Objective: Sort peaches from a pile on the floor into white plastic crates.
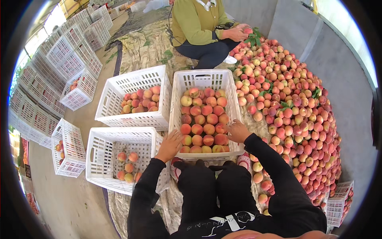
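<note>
Directly before me stands a white slotted plastic crate (206, 155) holding rows of red and yellow peaches (207, 119). My left hand (169, 146) lies over its left rim, fingers extended beside the outer peaches. At the opposite rim, my right hand (238, 131) reaches in, its fingertips against a peach (220, 128) on the right side of the rows. Whether those fingers grip it is hard to see. To my left, a second white crate (98, 161) contains several loose peaches (129, 168) on its perforated floor. Another crate (134, 121) behind that one is partly filled with peaches.
A large heap of peaches (295, 119) spreads along the grey wall (334, 74) on my right. Across from me, a crouching person (200, 27) holds a peach with leaves. Stacked white crates (65, 56) line the left. A worn ground sheet (143, 41) lies underneath.
</note>
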Motion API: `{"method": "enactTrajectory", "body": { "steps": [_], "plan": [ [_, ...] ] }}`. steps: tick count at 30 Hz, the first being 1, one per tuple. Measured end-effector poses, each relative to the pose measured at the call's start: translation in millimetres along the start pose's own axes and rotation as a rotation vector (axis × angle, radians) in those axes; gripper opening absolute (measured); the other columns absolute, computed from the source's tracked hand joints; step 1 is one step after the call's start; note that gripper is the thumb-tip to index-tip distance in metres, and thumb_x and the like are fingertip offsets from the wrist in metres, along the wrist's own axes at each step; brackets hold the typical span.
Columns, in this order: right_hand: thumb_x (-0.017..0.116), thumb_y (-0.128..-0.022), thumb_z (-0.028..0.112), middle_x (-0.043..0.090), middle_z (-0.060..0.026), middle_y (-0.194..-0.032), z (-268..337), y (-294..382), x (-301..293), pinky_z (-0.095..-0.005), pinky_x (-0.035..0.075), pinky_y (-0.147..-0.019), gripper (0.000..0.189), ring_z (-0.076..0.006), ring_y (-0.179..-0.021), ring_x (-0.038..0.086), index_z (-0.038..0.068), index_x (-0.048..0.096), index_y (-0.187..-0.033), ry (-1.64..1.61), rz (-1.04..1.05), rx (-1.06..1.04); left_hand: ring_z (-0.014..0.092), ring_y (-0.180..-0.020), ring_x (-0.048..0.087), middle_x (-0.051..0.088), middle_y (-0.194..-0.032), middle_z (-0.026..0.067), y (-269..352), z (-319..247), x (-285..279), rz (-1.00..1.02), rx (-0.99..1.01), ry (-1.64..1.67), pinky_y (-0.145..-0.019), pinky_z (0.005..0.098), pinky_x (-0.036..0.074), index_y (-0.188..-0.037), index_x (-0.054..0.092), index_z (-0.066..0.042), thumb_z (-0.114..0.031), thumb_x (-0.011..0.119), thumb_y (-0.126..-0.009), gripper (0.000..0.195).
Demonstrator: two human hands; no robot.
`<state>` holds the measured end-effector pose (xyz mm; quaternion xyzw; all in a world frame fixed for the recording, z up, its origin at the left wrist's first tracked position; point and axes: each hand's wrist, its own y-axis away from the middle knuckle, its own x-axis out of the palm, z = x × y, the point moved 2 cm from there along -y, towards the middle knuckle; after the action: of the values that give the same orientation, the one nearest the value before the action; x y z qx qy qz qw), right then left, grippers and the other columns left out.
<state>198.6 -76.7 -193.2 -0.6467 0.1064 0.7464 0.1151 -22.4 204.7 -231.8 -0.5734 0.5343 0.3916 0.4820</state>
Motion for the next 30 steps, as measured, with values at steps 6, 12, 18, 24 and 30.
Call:
{"method": "enactTrajectory", "body": {
  "steps": [6, 12, 18, 24, 30],
  "plan": [
    [0.056, -0.081, 0.021, 0.065, -0.0205, -0.099, -12, -59, 2, -0.0449, 0.049, -0.077, 0.071, -0.038, -0.088, 0.063, 0.013, 0.028, -0.145, -0.284, -0.126, 0.186, 0.036, -0.134, 0.032, 0.037, -0.143, 0.0204, -37, -48, -13, -0.386, -0.381, -0.026, -0.107, 0.0505, 0.027, -0.136, 0.042, -0.003, -0.039, 0.058, -0.085, 0.064],
    [0.053, -0.081, 0.011, 0.062, -0.0262, -0.101, -2, -171, 16, -0.046, 0.049, -0.074, 0.068, -0.0394, -0.086, 0.063, 0.009, 0.028, -0.144, -0.503, 0.001, 0.271, 0.039, -0.126, 0.041, 0.035, -0.144, 0.0209, -35, -33, -8, -0.4, -0.537, 0.007, -0.102, 0.0494, 0.034, -0.137, 0.038, -0.003, -0.038, 0.061, -0.084, 0.068],
    [0.054, -0.082, 0.014, 0.062, -0.0271, -0.102, -12, -223, 50, -0.0442, 0.05, -0.077, 0.066, -0.0387, -0.09, 0.063, 0.005, 0.029, -0.143, -0.45, -0.025, 0.263, 0.038, -0.124, 0.042, 0.035, -0.144, 0.0201, -32, -35, -9, -0.352, -0.582, 0.008, -0.101, 0.0473, 0.036, -0.136, 0.04, -0.002, -0.034, 0.06, -0.083, 0.064],
    [0.057, -0.081, 0.015, 0.064, -0.0193, -0.096, -18, -152, 10, -0.0402, 0.049, -0.077, 0.063, -0.0314, -0.088, 0.064, 0.007, 0.036, -0.14, -0.451, -0.199, -0.002, 0.035, -0.124, 0.042, 0.036, -0.144, 0.0189, -33, -42, -17, -0.37, -0.569, 0.047, -0.103, 0.0461, 0.034, -0.132, 0.045, -0.002, -0.032, 0.056, -0.083, 0.059],
    [0.057, -0.085, 0.016, 0.064, -0.0109, -0.088, 63, 75, -73, -0.0383, 0.048, -0.072, 0.042, -0.0275, -0.08, 0.062, 0.011, 0.052, -0.126, -0.407, -0.238, 0.273, 0.035, -0.124, 0.041, 0.044, -0.135, 0.019, -16, -54, -13, -0.488, -0.338, -0.204, -0.103, 0.0469, 0.033, -0.123, 0.051, 0.0, -0.029, 0.054, -0.081, 0.051]
  ]
}}
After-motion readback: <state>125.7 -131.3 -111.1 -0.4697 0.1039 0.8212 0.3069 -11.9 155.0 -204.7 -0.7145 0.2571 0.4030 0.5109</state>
